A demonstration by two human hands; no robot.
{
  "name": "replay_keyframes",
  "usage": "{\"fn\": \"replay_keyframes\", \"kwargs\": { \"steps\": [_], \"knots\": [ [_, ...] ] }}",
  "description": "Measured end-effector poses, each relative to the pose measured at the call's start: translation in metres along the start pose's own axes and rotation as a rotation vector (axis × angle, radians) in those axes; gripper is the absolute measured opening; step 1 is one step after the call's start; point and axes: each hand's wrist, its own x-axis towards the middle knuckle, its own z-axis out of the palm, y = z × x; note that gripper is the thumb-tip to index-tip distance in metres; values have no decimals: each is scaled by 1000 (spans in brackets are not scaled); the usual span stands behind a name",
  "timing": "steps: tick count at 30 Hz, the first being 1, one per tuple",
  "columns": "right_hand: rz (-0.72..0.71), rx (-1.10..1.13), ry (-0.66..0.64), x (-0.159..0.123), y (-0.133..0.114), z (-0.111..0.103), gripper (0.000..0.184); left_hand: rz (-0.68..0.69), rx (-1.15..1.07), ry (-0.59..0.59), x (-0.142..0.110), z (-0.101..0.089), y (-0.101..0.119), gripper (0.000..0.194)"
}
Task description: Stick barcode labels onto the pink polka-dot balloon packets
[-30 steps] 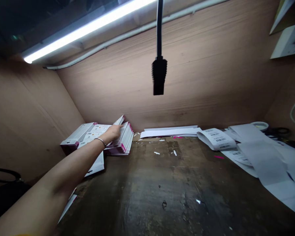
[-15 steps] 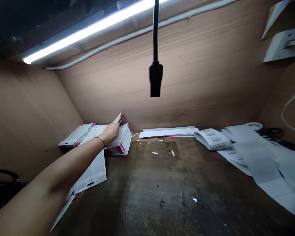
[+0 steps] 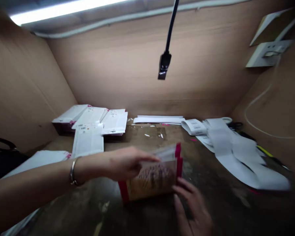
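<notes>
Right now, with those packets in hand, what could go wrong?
The packets in the left hand have staggered red edges, so one might slide loose. The right hand is open beside them; the blur hides whether it touches them, so it may be giving little support. The loose paper strip sprawls over the right side of the table, where a passing arm could snag it.

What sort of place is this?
Probably a packing or labelling workbench: flat white packets are stacked at the back left, red-edged packets are being handled in the middle, and a printed paper strip curls on the right.
</notes>
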Motion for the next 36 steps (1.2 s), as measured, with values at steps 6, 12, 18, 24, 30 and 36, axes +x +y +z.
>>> {"fn": "replay_keyframes", "kwargs": {
  "steps": [6, 12, 18, 24, 30, 36],
  "knots": [
    [-565, -433, -124, 56, -44, -43, 63, 87, -121, -40, -13, 45, -7, 78],
    [-444, -410, -803, 128, -73, -20, 27, -24, -208, 35, -19, 39, -6, 55],
    [-292, -211, -807, 113, -61, -28, 17, -44, -885, 623, -62, 54, -50, 64],
    [168, 585, -614, 51, -33, -15, 26, -101, -844, 534, -70, 113, -49, 67],
    [226, 432, -474, 15, -10, 2, 39, -88, -916, 557, -62, 131, -30, 34],
    [212, 439, -346, 20, -25, -2, 29, -75, -969, 603, -54, 136, -27, 27]
  ]
}}
